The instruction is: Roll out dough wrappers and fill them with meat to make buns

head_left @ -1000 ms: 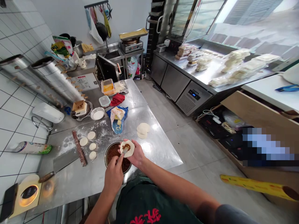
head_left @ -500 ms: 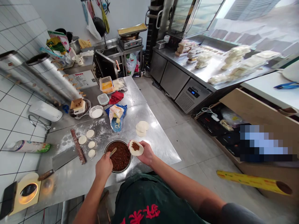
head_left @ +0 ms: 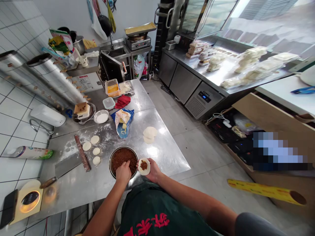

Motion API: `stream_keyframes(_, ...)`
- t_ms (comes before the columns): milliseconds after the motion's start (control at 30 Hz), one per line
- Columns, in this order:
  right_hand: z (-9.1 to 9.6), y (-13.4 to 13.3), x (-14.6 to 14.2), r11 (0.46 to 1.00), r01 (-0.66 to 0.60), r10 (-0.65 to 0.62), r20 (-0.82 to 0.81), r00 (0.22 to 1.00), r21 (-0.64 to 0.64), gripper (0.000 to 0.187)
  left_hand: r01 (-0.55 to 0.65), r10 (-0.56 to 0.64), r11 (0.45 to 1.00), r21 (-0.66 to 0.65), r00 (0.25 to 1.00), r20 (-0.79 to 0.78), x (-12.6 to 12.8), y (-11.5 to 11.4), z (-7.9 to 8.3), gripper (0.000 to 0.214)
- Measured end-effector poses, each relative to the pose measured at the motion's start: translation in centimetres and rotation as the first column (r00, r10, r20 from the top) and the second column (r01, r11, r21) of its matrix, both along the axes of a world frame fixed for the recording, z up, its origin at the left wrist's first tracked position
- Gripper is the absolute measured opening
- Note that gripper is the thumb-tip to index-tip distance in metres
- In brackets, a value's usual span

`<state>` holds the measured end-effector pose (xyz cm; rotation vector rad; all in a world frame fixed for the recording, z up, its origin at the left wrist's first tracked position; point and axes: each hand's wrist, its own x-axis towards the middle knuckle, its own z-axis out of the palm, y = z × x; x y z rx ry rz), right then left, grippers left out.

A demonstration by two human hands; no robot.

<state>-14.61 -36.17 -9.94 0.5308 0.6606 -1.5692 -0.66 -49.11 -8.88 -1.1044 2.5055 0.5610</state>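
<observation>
Left hand curled over bowl by desk edge, hold unclear; right hand cups dough; tilt could spill filling.

brown filling, cream wrapper, dark-green apron

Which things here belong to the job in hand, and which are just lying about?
In the job:
Round cream dough wrapper, in the right hand
Dark-brown filling on it
Round metal bowl of similar-looking filling, left hand at it
Probably four pale, flat dough discs

Apparently just lying about:
Crumpled red cloth
Long yellow printed roll
Black rectangular phone-like slab
</observation>
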Motion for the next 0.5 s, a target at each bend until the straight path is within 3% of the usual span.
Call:
stream_keyframes(267,-0.4,0.0,0.2,1.000,-0.013,0.013,0.003,1.000,-0.011,0.031,-0.043,0.058,0.984,0.173,0.995,-0.083,0.0,-1.4,-0.1,0.043)
stream_keyframes(500,0.2,0.0,0.0,1.000,0.004,-0.005,0.027,1.000,0.006,0.029,-0.089,0.142,0.925,0.369,0.983,-0.117,1.0,-2.8,0.5,0.041)
